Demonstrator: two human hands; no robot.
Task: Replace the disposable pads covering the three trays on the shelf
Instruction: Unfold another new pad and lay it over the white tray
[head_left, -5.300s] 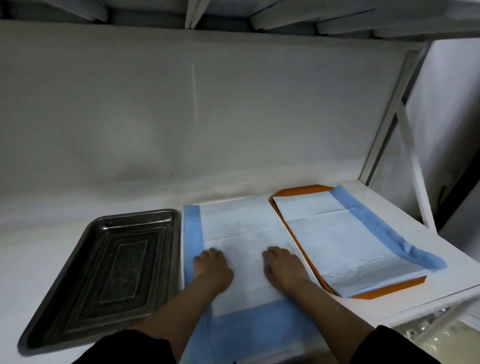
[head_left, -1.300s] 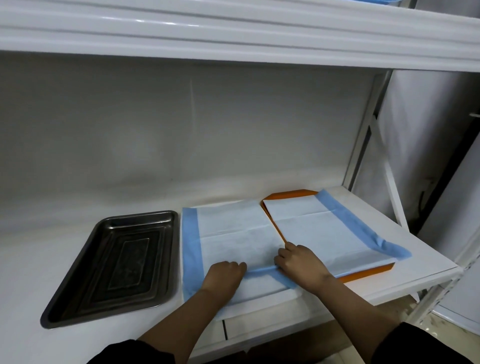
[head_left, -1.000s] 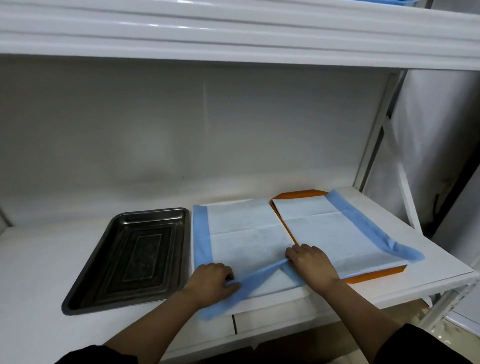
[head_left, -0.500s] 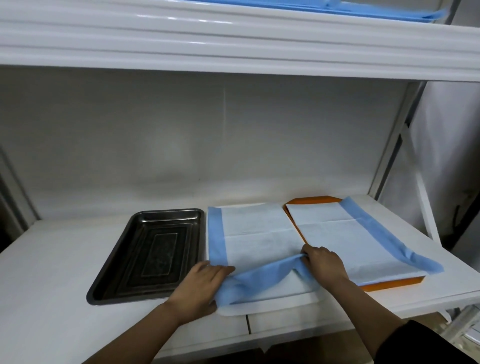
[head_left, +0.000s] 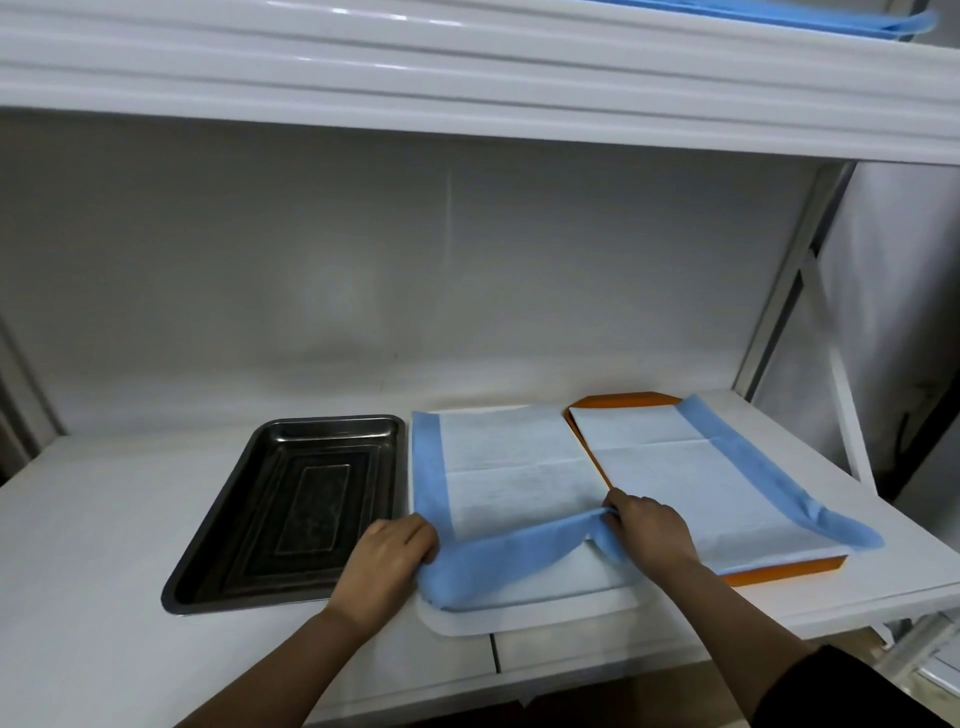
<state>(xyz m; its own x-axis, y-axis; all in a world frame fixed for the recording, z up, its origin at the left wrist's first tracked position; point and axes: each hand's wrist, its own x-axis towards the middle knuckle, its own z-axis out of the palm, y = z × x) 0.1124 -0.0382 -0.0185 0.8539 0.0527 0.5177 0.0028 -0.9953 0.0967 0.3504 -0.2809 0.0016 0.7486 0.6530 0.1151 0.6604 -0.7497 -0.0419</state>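
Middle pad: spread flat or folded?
Partly folded. The middle pad has its near blue edge turned back over the white tray, gripped by left hand and right hand.

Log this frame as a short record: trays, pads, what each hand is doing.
left tray: bare metal tray, no pad
middle tray: white tray, covered by middle pad
right tray: orange tray, covered by right pad
left hand: grips middle pad's near-left blue edge
right hand: pinches its near-right blue edge, folded up
upper shelf: blue pads
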